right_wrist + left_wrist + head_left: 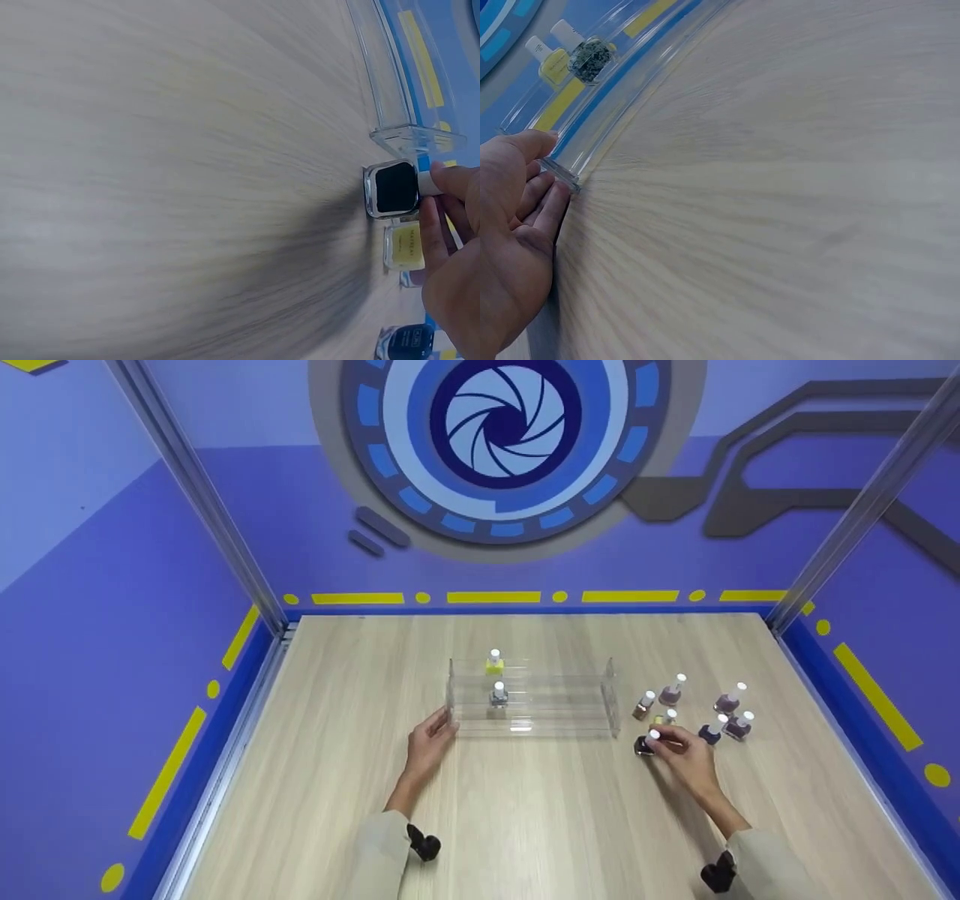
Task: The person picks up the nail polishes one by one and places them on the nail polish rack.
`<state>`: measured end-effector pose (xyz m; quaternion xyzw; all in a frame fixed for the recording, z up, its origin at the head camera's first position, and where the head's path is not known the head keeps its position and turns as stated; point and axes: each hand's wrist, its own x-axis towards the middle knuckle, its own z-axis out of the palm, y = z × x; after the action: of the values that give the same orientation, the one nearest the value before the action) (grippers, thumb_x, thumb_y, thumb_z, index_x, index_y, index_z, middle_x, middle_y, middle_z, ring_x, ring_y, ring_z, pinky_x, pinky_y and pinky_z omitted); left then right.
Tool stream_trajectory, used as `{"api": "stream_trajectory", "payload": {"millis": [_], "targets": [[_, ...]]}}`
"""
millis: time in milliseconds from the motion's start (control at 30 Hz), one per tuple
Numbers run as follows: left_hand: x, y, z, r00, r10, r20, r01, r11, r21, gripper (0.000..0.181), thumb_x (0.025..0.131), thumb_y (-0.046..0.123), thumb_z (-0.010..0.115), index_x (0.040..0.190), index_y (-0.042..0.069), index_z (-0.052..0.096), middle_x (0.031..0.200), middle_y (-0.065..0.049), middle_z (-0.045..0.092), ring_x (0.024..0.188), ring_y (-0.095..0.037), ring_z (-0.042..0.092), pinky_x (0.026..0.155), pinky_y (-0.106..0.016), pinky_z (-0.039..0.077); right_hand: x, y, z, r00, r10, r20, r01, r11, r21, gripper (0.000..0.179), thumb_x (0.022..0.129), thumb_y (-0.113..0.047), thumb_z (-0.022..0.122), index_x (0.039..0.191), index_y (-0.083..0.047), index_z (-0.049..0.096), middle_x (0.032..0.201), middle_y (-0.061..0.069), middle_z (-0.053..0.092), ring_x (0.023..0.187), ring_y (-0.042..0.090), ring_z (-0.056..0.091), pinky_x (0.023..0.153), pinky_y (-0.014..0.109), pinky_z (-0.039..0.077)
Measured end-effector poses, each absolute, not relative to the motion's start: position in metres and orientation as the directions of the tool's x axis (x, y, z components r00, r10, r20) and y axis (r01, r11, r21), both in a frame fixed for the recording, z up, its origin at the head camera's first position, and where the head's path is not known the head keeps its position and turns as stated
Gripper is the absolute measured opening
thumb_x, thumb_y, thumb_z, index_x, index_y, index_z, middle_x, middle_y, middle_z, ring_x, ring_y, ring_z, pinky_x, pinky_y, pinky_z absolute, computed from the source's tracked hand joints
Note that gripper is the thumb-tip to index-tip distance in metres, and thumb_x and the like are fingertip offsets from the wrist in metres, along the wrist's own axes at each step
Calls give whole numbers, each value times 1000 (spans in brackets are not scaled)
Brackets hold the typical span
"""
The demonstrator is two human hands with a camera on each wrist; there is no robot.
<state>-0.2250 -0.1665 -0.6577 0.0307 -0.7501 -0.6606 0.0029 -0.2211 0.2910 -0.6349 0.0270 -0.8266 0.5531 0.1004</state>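
Right hand at a capped bottle, left hand at the rack

The right hand (687, 760) is nearly closed, thumb and fingers pinching the white cap (427, 184) of the dark bottle (394, 187), just right of the clear rack (610, 705); whether its base touches the table (525, 817) cannot be told. Just beyond stands the yellow bottle (405, 246); farther right, the navy bottle (709, 733) and two purple bottles (739, 727); on the far side, the brown bottle (642, 709) and mauve bottle (670, 695). The left hand (430, 748), closed on the rack's left end, appears to steady it. Toward that end stand the speckled bottle (499, 698) and, farther back, the lemon bottle (494, 667). The step in hand is judged to be picking up the dark bottle; a move rackward would call for a firm pinch and a lift clear of the right end.
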Motion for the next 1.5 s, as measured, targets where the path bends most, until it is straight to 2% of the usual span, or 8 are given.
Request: {"api": "stream_trajectory", "payload": {"millis": [200, 400, 633, 833, 1033, 1100, 1300, 1500], "targets": [[-215, -166, -635, -999, -42, -16, -20, 115, 993, 52, 103, 10, 59, 150, -7, 43, 152, -28, 49, 142, -40, 49, 116, -42, 48, -223, 290, -631, -980, 72, 186, -144, 390, -910, 26, 87, 5, 77, 113, 8, 73, 116, 31, 71, 89, -5, 68, 78, 7, 57], [-225, -168, -657, -997, -69, -28, -36, 109, 993, 52, 103, 10, 59, 151, -5, 43, 152, -27, 49, 143, -41, 48, 115, -42, 49, -223, 282, -622, -975, 75, 211, -157, 442, -883, 25, 86, 7, 76, 111, 9, 72, 113, 29, 73, 89, 3, 72, 78, 8, 58], [-231, -172, -675, -996, -84, -14, -22, 95, 995, 53, 103, 14, 61, 151, -1, 45, 152, -24, 51, 143, -39, 49, 115, -41, 49, -214, 260, -587, -973, 66, 220, -176, 399, -900, 22, 84, 13, 74, 106, 14, 71, 110, 34, 71, 88, 13, 76, 79, 16, 62], [-231, -172, -675, -996, -86, -16, -24, 85, 996, 51, 103, 13, 60, 151, -1, 46, 153, -22, 51, 143, -38, 49, 115, -37, 49, -223, 255, -591, -978, 30, 206, -181, 370, -911, 24, 85, 13, 73, 109, 16, 70, 111, 35, 71, 89, 9, 73, 80, 14, 61], [-231, -170, -673, -996, -85, -5, -15, 107, 994, 52, 103, 14, 61, 150, -1, 46, 152, -23, 52, 142, -38, 51, 115, -39, 50, -237, 253, -604, -981, 21, 191, -171, 353, -920, 24, 86, 11, 74, 110, 12, 72, 109, 31, 73, 88, 11, 75, 77, 9, 58], [-231, -169, -672, -997, -80, -4, -13, 108, 994, 52, 103, 15, 61, 150, -1, 46, 152, -23, 52, 142, -38, 51, 115, -40, 49, -239, 250, -603, -982, 14, 189, -173, 339, -925, 24, 85, 11, 75, 109, 10, 73, 106, 30, 73, 87, 8, 74, 77, 9, 59], [-229, -167, -672, -997, -71, -5, -12, 97, 995, 53, 103, 16, 62, 150, -1, 47, 151, -24, 52, 142, -38, 50, 116, -40, 49, -239, 239, -594, -982, 7, 187, -174, 329, -928, 25, 84, 3, 80, 107, 8, 74, 103, 28, 74, 85, 7, 74, 76, 9, 58], [-228, -166, -669, -997, -75, 8, -1, 112, 994, 53, 103, 13, 60, 150, -6, 44, 151, -29, 49, 142, -42, 49, 115, -42, 49, -243, 224, -587, -985, -17, 174, -170, 314, -934, 23, 85, 3, 79, 106, 9, 74, 104, 28, 74, 85, 5, 72, 74, 9, 58]]}}
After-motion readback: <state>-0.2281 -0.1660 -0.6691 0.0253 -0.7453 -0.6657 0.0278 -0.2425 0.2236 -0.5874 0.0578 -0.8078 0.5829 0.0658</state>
